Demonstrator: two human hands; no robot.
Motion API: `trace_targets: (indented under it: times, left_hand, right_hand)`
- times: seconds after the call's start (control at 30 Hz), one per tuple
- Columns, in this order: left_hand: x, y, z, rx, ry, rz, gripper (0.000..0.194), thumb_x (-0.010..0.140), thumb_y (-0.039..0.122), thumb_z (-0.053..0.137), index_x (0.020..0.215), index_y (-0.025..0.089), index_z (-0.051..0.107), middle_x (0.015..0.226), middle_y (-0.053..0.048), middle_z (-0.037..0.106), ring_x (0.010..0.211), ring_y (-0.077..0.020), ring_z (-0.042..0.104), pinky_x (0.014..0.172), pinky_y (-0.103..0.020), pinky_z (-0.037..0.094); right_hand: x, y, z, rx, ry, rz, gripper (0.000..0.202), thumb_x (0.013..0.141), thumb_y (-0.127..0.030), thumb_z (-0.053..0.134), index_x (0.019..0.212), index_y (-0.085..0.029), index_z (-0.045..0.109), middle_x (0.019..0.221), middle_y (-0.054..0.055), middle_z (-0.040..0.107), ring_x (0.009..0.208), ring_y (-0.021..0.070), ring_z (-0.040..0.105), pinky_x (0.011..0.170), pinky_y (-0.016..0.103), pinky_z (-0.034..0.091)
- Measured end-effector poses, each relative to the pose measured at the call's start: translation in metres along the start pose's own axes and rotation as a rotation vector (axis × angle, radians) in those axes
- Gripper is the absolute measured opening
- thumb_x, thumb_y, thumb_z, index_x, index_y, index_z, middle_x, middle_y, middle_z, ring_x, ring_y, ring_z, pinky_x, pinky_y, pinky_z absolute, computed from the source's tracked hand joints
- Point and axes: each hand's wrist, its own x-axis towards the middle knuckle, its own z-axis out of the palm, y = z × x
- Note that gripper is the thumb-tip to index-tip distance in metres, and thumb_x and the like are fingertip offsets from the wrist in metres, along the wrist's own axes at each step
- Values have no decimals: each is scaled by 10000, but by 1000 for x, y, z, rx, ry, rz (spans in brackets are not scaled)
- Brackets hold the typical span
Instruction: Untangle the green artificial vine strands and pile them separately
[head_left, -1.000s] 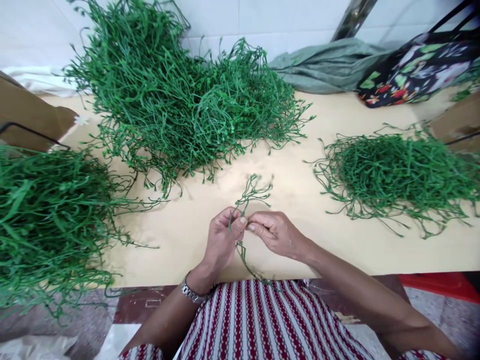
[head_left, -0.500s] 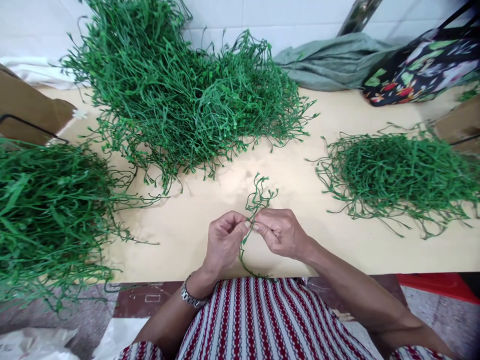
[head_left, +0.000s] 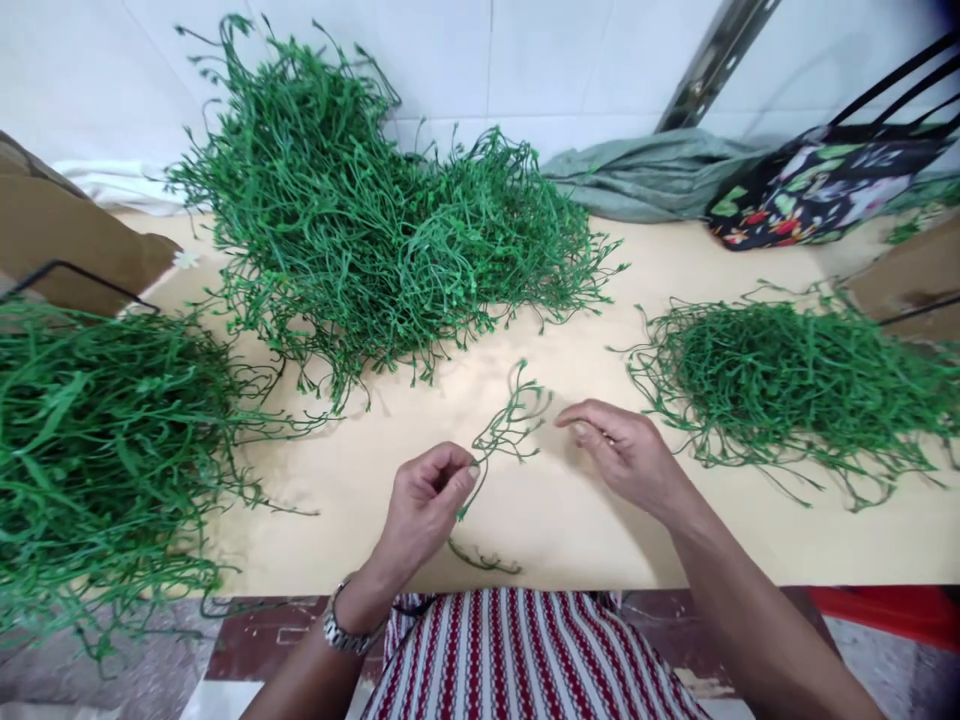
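Note:
My left hand [head_left: 431, 495] pinches a thin green artificial stem sprig [head_left: 514, 425] between thumb and forefinger. Its branched, budded tips spread over the table to the right of the fingers. A short branched green piece [head_left: 484, 562] shows below that hand near the table's front edge; whether it joins the held sprig I cannot tell. My right hand [head_left: 619, 450] is apart from the sprig, just to its right, with the thumb and forefinger slightly separated and nothing seen between them.
A big heap of green stems [head_left: 375, 230] lies at the back of the cream table [head_left: 570, 530]. Other piles lie left [head_left: 97, 440] and right [head_left: 795, 380]. Cardboard boxes [head_left: 75, 230] stand at both sides. A floral bag [head_left: 825, 185] and grey-green cloth [head_left: 652, 175] lie along the wall.
My right hand has let go of the sprig and moved right, away from my left hand. My left hand has shifted slightly left and down, still pinching the sprig. The camera view has tilted up.

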Motion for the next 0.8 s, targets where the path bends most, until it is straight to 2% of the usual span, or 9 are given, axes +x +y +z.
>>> trace_targets:
  times: [0.07, 0.13, 0.33, 0.4, 0.5, 0.57, 0.63, 0.7, 0.8]
  left_hand:
    - [2, -2, 1, 47, 23, 2, 153, 745, 267, 576, 682, 128, 589, 526, 35, 418, 492, -64, 348, 444, -181, 274]
    - [5, -5, 2, 77, 37, 25, 146, 748, 261, 574, 699, 129, 611, 559, 18, 461, 530, -77, 387, 481, -193, 308]
    - [11, -3, 3, 182, 6, 224, 140, 749, 189, 569, 625, 135, 606, 643, -9, 496, 633, -106, 469, 580, -217, 373]
    - [12, -1, 3, 209, -12, 223, 126, 761, 183, 544, 671, 137, 620, 666, -18, 523, 647, -115, 497, 578, -217, 387]
    - [13, -2, 5, 292, -57, 163, 154, 785, 170, 485, 767, 143, 635, 709, -31, 590, 658, -126, 544, 568, -211, 407]
    - [12, -3, 6, 393, -77, 181, 179, 793, 152, 454, 774, 148, 632, 718, -29, 613, 675, -132, 565, 599, -216, 420]
    - [10, -1, 6, 504, -105, 230, 200, 801, 132, 425, 750, 153, 618, 677, -17, 606, 635, -124, 552, 590, -215, 406]
    - [7, 3, 6, 617, -131, 290, 213, 799, 109, 406, 749, 158, 606, 639, -8, 592, 592, -117, 524, 565, -217, 379]
    - [4, 12, 3, 814, -152, 386, 211, 780, 80, 410, 750, 167, 600, 624, -8, 595, 585, -123, 503, 588, -237, 355]
  right_hand:
    - [0, 2, -2, -23, 75, 33, 199, 892, -250, 408, 907, -162, 586, 767, 29, 601, 581, 86, 520, 561, 199, 383]
    - [0, 0, -1, -25, 84, 36, 208, 894, -257, 405, 929, -158, 586, 736, 21, 585, 513, 73, 465, 518, 199, 361]
    - [5, -14, 6, 28, 15, -12, 255, 864, -280, 461, 1060, -135, 536, 567, -39, 454, 449, 65, 366, 442, 180, 317]
    - [8, -17, 6, 6, -33, -38, 317, 849, -289, 490, 1127, -138, 499, 562, -47, 449, 454, 68, 372, 445, 173, 334]
    - [13, -20, 8, -68, -133, -115, 432, 815, -344, 549, 1193, -156, 458, 842, 31, 603, 582, 83, 502, 549, 187, 426]
    - [18, -22, 11, -149, -210, -156, 546, 776, -409, 593, 1234, -164, 425, 1110, 91, 577, 753, 127, 576, 664, 235, 468]
    - [23, -25, 15, -274, -295, -155, 615, 745, -457, 614, 1245, -159, 416, 1177, 120, 551, 881, 192, 587, 726, 298, 471]
    - [28, -26, 18, -390, -383, -132, 516, 763, -441, 597, 1177, -154, 481, 1086, 118, 597, 879, 227, 593, 701, 321, 459]
    - [33, -24, 19, -403, -479, -146, 219, 836, -301, 510, 987, -158, 578, 900, 71, 629, 798, 190, 590, 648, 271, 414]
